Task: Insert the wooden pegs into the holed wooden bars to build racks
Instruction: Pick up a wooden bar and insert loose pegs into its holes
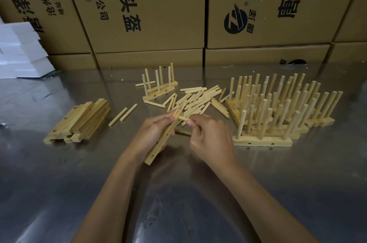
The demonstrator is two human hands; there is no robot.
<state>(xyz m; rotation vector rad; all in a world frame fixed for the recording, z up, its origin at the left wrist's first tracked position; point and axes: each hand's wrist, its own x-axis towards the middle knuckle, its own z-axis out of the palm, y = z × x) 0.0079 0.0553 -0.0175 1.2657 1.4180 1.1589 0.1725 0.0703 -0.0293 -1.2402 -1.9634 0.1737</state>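
Step in hand, my read: seating 1st peg in a fresh bar. Bar [165, 135] is held tilted off the table [79, 193], centre frame, near end toward the camera; left hand [153, 133] wrapped round its middle, fingers clamped on it. Right hand [210, 137] pinches one peg [183, 118], tip at the bar's far end, touching or almost; can't tell if it's in a hole yet.

Next move prob needs: line peg up square w/ the end hole, push straight in, left hand bracing.

Counts, all rel. to the held bar:
- held bar: 2 side holes visible, no pegs standing in it
- loose peg pile [198, 99] just behind: dozens, too many to count
- 2 stray pegs [123, 116] to its left
- blank bar stack [79, 121] further left: approx 8-10, overlap hides some
- part-built rack [158, 89] behind: approx 6 pegs
- finished racks [278, 111] to its right: several rows, exact no. unclear

Cardboard boxes [151, 4] at the back.
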